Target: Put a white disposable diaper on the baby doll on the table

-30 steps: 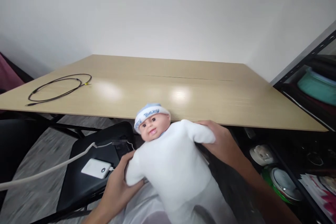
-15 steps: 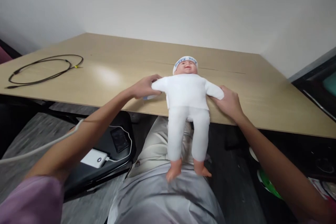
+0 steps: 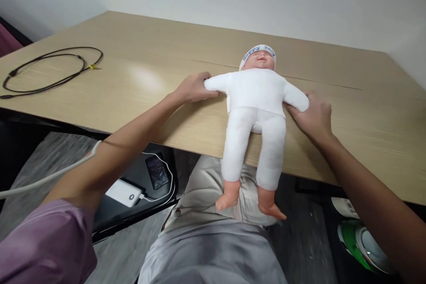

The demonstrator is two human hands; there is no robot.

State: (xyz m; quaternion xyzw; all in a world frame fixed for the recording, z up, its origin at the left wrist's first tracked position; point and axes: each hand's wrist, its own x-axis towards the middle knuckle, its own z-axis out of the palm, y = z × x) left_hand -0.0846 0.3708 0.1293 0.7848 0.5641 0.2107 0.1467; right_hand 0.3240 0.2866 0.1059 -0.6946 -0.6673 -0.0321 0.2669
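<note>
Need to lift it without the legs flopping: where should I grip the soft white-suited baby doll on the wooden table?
Probably the torso of the baby doll, under its spread arms, from both sides: it lies face up, legs dangling off the table edge.

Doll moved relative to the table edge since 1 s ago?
Yes: the doll went from below the table edge up onto it; legs hang over.

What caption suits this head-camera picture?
Baby doll lying face-up on a table, legs overhanging; left hand grips one arm, right hand touches the other.
</note>
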